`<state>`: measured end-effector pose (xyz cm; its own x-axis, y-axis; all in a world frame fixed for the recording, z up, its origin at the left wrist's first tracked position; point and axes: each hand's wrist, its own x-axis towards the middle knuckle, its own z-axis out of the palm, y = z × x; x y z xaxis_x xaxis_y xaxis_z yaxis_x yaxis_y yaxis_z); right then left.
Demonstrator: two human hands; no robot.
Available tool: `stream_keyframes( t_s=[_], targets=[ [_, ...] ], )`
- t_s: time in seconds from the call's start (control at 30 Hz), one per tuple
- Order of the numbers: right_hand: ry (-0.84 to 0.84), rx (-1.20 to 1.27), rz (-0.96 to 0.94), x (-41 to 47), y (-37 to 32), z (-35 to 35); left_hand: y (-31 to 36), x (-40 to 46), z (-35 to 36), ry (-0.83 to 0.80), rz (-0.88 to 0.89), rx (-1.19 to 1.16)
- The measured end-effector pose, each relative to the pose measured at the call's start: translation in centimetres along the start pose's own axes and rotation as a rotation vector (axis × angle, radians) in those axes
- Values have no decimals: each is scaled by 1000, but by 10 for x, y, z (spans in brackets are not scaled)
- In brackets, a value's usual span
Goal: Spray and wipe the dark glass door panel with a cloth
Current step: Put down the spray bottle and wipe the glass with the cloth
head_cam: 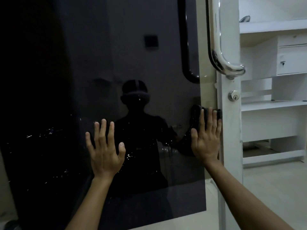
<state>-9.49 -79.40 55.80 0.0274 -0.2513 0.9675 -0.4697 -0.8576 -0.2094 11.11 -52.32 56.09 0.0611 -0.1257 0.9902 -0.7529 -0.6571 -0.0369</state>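
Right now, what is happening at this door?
A person is wiping the dark glass panel. The right hand presses a dark cloth flat against the panel's right edge, below the steel handle. The left hand rests open on the glass. Spray droplets remain between the hands.

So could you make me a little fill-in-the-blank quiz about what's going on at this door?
1. The right hand presses a dark ____ against the glass panel.
2. The left hand lies flat on the glass with its fingers ____.
3. Droplets glisten on the ____ part of the glass.
4. The shiny metal handle hangs above the ____ hand.

Missing words: cloth; spread; lower; right
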Motion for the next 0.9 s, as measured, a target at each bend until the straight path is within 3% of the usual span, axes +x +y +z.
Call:
stream_keyframes(
  t_s=[0.5,0.7,0.9],
  targets=[
    [-21,3,-106,-20,-169,25,0,2,-4,1,13,-13],
    [-13,-12,-81,-22,-185,28,-21,6,-19,14,52,-86],
    [-29,-11,-49,-22,-190,31,-80,16,-30,64,-102,-52]
  ],
)
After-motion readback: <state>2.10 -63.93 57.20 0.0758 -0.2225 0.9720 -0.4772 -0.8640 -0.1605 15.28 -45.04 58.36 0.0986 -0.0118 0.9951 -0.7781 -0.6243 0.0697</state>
